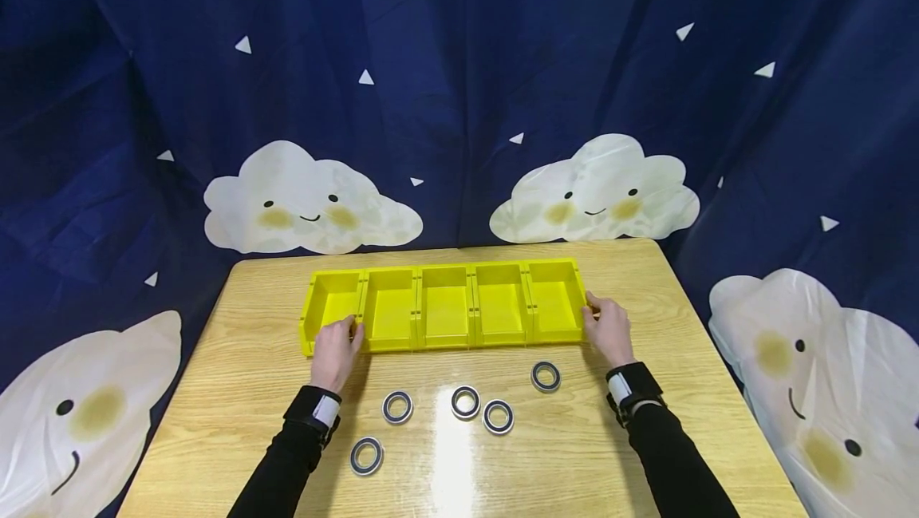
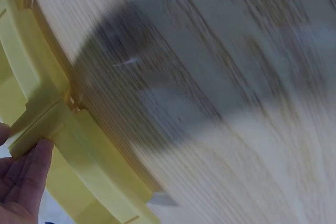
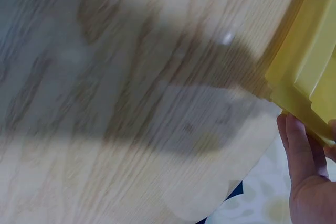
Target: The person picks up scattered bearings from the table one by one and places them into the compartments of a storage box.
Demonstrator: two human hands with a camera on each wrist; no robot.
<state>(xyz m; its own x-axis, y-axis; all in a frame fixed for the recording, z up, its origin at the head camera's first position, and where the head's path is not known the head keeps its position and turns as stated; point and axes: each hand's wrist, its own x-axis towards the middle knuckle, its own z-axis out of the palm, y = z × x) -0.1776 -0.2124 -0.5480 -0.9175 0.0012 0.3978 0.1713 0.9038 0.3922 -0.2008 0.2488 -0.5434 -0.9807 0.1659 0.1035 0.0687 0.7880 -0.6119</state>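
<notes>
Gripping a yellow five-compartment tray (image 1: 444, 318) beside the desk's (image 1: 237, 390) far edge.
Tray: glossy, open-topped, compartments in one straight row; left hand (image 1: 334, 352) pinches its front at the leftmost divider, right hand (image 1: 609, 330) pinches its right end; five dark, silver-rimmed rings (image 1: 355, 457) lie toward the near edge.

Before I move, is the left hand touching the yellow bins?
Touching. The left wrist view shows the left hand with fingertips against the wall where two of the yellow bins meet.
</notes>
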